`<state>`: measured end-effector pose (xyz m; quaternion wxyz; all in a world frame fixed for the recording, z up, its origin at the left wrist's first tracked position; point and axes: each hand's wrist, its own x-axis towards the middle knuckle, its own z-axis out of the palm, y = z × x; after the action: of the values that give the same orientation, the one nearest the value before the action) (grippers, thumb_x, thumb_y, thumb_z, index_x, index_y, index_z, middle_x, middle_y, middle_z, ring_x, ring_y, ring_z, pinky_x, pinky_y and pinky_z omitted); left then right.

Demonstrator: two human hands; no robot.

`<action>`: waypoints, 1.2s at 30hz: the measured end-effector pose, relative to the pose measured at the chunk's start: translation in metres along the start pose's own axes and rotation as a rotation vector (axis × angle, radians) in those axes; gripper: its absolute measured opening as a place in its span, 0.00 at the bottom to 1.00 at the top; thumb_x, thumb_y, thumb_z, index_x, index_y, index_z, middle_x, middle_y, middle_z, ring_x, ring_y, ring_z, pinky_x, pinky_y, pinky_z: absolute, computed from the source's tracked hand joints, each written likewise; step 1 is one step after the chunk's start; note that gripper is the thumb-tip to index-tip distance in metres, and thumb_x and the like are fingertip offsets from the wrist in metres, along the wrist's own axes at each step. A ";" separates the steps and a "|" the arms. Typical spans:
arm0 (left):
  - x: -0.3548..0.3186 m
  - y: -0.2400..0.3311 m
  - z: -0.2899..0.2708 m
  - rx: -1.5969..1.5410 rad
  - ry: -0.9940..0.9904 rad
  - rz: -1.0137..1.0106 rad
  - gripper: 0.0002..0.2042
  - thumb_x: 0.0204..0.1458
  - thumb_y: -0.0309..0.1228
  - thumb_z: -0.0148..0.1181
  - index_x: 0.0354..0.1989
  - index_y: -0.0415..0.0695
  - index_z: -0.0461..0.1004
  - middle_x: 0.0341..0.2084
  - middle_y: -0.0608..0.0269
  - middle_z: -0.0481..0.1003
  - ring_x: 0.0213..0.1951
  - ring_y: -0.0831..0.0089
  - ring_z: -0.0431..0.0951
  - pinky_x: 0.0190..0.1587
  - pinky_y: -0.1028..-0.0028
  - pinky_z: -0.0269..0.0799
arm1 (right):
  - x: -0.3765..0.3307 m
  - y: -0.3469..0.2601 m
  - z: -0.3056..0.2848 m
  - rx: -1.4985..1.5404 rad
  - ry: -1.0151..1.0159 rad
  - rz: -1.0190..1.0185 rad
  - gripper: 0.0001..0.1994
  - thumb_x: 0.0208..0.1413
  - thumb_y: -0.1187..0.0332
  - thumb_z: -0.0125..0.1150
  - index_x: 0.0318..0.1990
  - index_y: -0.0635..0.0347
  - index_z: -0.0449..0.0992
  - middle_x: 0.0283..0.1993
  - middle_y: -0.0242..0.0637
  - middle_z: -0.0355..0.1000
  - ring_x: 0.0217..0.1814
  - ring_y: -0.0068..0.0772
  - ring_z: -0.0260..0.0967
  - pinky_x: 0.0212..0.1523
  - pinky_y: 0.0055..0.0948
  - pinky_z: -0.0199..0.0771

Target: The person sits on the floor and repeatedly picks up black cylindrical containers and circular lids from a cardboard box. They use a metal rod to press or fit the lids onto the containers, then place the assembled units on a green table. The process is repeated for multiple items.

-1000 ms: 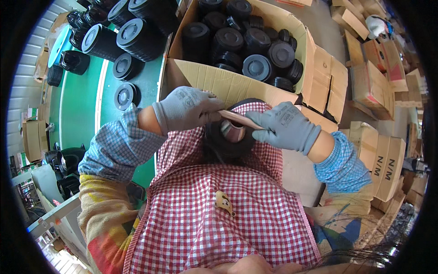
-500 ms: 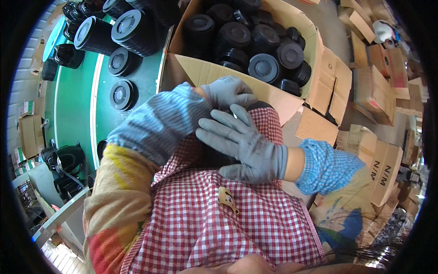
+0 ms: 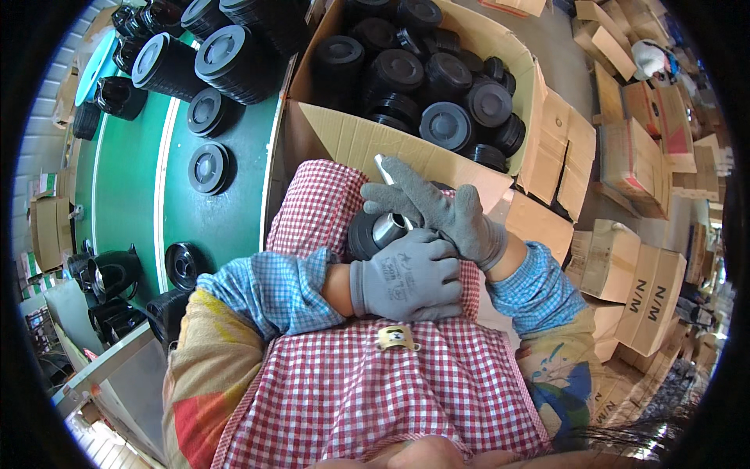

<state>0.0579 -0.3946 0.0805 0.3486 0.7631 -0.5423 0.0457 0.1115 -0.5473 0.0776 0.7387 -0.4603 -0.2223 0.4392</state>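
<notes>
- At the centre of the view, a black round piece point(image 3: 361, 237) sits in the lap, a silvery part point(image 3: 385, 228) on it.
- Toward 5 o'clock of that part, the left hand point(image 3: 410, 275) has come nearer the body, its fingers curled; what they grasp, if anything, I cannot tell.
- Toward 2 o'clock, the right hand point(image 3: 453, 211) has lifted away, fingers extended; a slim shiny strip point(image 3: 380, 162) shows past them, whether gripped I cannot tell.
- The silvery part, mostly covered half a second ago, is now exposed, suggesting a change of hold.

Green worktable point(image 3: 215, 230), grey floor point(image 3: 556, 59), ribbed wall point(image 3: 48, 102)
</notes>
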 end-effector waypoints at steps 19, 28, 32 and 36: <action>-0.042 -0.043 -0.016 -1.064 0.337 0.128 0.12 0.57 0.30 0.65 0.21 0.46 0.75 0.20 0.65 0.73 0.33 0.63 0.78 0.51 0.53 0.74 | -0.030 0.012 -0.048 -1.349 0.328 -0.301 0.37 0.39 0.25 0.64 0.35 0.54 0.79 0.35 0.36 0.73 0.44 0.46 0.69 0.54 0.47 0.67; -0.023 -0.010 -0.132 -0.600 -0.032 -0.915 0.25 0.62 0.32 0.57 0.65 0.34 0.63 0.55 0.46 0.72 0.54 0.58 0.76 0.60 0.61 0.71 | 0.008 -0.001 -0.077 -1.355 0.002 -0.050 0.32 0.38 0.32 0.71 0.37 0.52 0.79 0.36 0.37 0.76 0.43 0.48 0.71 0.46 0.45 0.68; 0.025 -0.005 -0.098 -0.562 -0.609 -1.488 0.30 0.59 0.38 0.62 0.66 0.35 0.61 0.45 0.44 0.78 0.45 0.58 0.82 0.48 0.61 0.79 | 0.026 -0.011 -0.074 -1.458 -0.123 0.140 0.35 0.39 0.28 0.66 0.37 0.53 0.80 0.38 0.42 0.79 0.45 0.53 0.75 0.47 0.48 0.71; 0.027 -0.031 -0.057 -0.291 -0.837 -1.337 0.22 0.63 0.43 0.57 0.55 0.35 0.77 0.36 0.50 0.82 0.36 0.59 0.85 0.39 0.62 0.81 | 0.027 -0.007 -0.073 -1.452 -0.165 0.123 0.31 0.38 0.32 0.70 0.34 0.52 0.79 0.36 0.41 0.78 0.43 0.51 0.74 0.44 0.47 0.71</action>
<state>0.1135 -0.3776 0.1209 0.1659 0.8272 -0.0564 -0.5339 0.1826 -0.5612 0.0471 0.2025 -0.8108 -0.4862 0.2553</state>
